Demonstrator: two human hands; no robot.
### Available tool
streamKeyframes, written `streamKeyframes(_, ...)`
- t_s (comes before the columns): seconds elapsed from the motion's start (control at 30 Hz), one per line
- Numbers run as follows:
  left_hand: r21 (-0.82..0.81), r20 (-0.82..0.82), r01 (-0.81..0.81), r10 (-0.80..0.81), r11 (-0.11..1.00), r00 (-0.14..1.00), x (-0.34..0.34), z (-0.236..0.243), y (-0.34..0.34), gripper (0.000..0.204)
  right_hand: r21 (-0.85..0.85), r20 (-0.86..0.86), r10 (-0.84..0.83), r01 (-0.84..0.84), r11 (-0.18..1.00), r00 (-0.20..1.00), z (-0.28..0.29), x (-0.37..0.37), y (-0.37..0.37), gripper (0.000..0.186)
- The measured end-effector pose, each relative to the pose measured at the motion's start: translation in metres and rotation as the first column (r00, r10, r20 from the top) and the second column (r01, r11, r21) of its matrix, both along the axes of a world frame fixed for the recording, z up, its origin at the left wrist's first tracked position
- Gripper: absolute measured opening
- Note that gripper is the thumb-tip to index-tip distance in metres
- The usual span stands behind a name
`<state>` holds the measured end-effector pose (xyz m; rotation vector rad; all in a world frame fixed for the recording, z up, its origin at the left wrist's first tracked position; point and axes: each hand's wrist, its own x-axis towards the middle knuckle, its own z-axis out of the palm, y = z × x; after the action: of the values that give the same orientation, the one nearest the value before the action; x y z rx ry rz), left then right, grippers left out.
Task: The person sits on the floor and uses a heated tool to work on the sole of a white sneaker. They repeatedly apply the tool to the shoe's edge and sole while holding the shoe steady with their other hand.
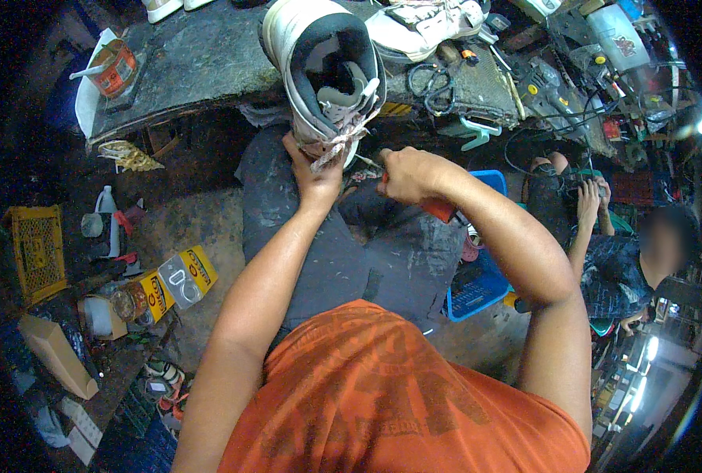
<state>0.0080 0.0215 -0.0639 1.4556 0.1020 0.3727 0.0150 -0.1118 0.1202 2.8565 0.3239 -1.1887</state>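
A white high-top shoe (331, 75) with a dark lining and loosely tied laces stands tilted at the near edge of the workbench, its opening facing me. My left hand (316, 180) is closed around its toe end, below the laces. Just right of the shoe, my right hand (414, 175) is closed on a red-handled tool (441, 210). The handle shows below my fist; a thin part of it points toward the shoe. What kind of tool it is and whether its tip touches the shoe I cannot tell.
On the workbench (209, 71) lie another white shoe (426, 27), black-handled scissors (431, 88) and an orange pot (115, 69). A blue crate (485, 276) stands right of my legs. Another person (615, 252) sits further right. Left are a yellow crate (37, 252) and boxes (179, 282).
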Motion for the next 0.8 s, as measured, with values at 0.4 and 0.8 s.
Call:
streamKeyframes(0.4, 0.043, -0.005, -0.02, 0.02, 0.999, 1.0, -0.002, 0.012, 0.001, 0.082, -0.074, -0.075, 0.067, -0.073, 0.995, 0.995, 0.019, 0.025, -0.001, 0.049)
streamKeyframes(0.8, -0.184, -0.118, 0.187, -0.211, 0.965, 0.97, 0.004, 0.004, 0.002, 0.088, -0.016, -0.034, 0.073, -0.074, 0.997, 0.997, 0.009, 0.012, -0.008, 0.046)
